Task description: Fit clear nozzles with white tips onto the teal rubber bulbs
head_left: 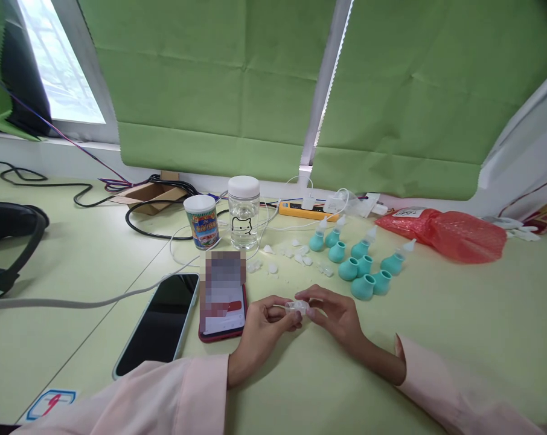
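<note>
Between my two hands is a small clear plastic piece [297, 307], partly covered by fingers. My left hand [265, 323] pinches it from the left with thumb and fingers. From the other side, my right hand [335, 315] grips its right end between thumb and index finger. Beyond my hands lie loose clear and whitish plastic bits [272, 267]. To their right stand several teal rubber bulbs [363, 286]; some carry a clear pointed tip [408, 246], others show an open neck.
Two phones, one dark [161, 326] and one lit [223, 314], lie left of my hands. Behind them stand a printed cup [201, 222] and a clear jar [244, 217]. A grey cable [96, 301] crosses the table. A red plastic bag [459, 235] and power strip [300, 211] lie farther back.
</note>
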